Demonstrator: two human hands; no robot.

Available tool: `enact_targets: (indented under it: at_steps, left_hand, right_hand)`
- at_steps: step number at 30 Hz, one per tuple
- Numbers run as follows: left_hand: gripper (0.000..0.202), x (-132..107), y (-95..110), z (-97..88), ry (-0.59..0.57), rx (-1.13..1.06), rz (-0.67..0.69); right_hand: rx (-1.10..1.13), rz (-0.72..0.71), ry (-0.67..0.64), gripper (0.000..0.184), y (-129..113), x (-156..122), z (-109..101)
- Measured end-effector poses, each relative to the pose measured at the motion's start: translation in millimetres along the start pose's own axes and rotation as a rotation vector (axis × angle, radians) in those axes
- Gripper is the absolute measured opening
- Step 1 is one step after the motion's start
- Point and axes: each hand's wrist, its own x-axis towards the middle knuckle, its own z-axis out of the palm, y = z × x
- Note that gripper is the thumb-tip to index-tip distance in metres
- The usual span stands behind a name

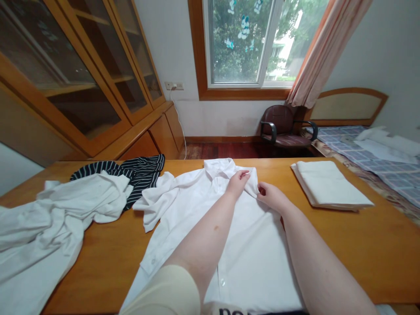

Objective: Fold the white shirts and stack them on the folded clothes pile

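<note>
While the right hand [271,195] seems to pinch the edge of a sleeve [252,186], the left hand [239,181] lies bent-fingered just beside it; whether it grips cloth cannot be told. Both are on a white button-front shirt [256,249], laid front up on the table [370,253], its collar [219,167] at the far edge. An uneven pull on the sleeve could crease the front or skew the collar, and the left forearm [210,236], lying across the shirt, could drag it. That forearm hides part of the button placket; the dark lettering [232,312] below is cut off. Farther left, a crumpled white garment [72,214] runs out of view and partly covers a black-and-white striped garment [144,170]; to the right lies a folded white cloth [333,181].
</note>
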Motion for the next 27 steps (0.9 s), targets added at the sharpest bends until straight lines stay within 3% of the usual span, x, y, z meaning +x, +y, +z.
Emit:
enact_targets:
  at_steps: [4, 7, 10, 12, 15, 21, 24, 27]
  left_hand:
    - [0.044, -5, -3, -5.7, 0.035, 0.067, 0.035]
    - [0.052, 1, -4, -9.0, 0.092, -0.010, -0.022]
    - [0.039, 6, -5, -11.9, 0.076, -0.047, -0.099]
    - [0.027, 7, -4, -14.3, 0.047, -0.065, -0.130]
    - [0.026, 7, 2, -18.3, 0.029, -0.195, -0.124]
    - [0.030, 11, 12, -25.0, 0.072, -0.498, -0.084]
    - [0.032, 13, 10, -25.7, 0.129, -0.560, -0.087]
    - [0.031, 15, 7, -25.7, 0.130, -0.579, -0.094]
  right_hand:
    - [-0.026, -0.165, 0.004, 0.028, -6, 1, 3]
    - [-0.044, -0.268, -0.003, 0.037, -7, 1, 3]
    - [-0.065, -0.292, -0.006, 0.036, -7, -2, -1]
    - [-0.064, -0.247, -0.003, 0.030, -8, -4, -3]
    - [-0.065, -0.106, -0.030, 0.018, -9, -6, -7]
    - [-0.066, 0.074, -0.070, 0.027, -1, -5, -12]
    - [-0.026, 0.123, -0.075, 0.030, 6, -6, -17]
    - [0.014, 0.172, -0.170, 0.031, 15, -9, -22]
